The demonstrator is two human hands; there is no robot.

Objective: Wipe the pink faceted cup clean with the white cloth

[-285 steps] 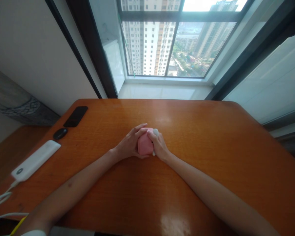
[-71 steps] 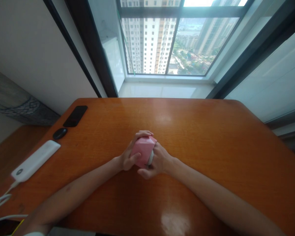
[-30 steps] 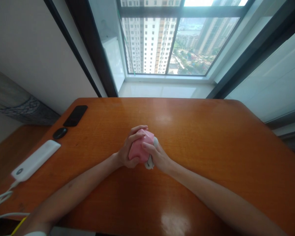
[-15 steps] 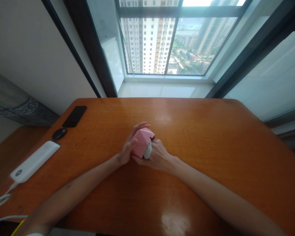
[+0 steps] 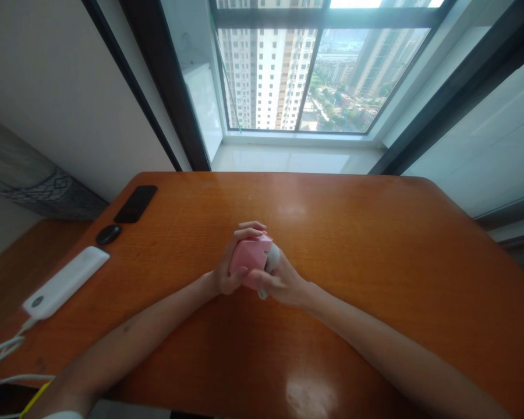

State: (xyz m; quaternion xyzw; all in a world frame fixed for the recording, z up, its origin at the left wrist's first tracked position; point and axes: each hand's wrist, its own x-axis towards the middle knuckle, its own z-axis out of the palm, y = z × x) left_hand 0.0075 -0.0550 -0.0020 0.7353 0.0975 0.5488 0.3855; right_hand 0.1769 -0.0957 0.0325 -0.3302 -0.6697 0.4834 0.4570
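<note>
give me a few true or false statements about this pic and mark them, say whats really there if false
The left hand wraps around a pink faceted object: true.
The right hand lies flat on the table, away from the pink object: false, it presses against that object, beside a white rounded piece.
A black phone lies near a black oval object on the orange wooden table: true.
The white bar has no cable attached: false, white cables run from its end.
</note>
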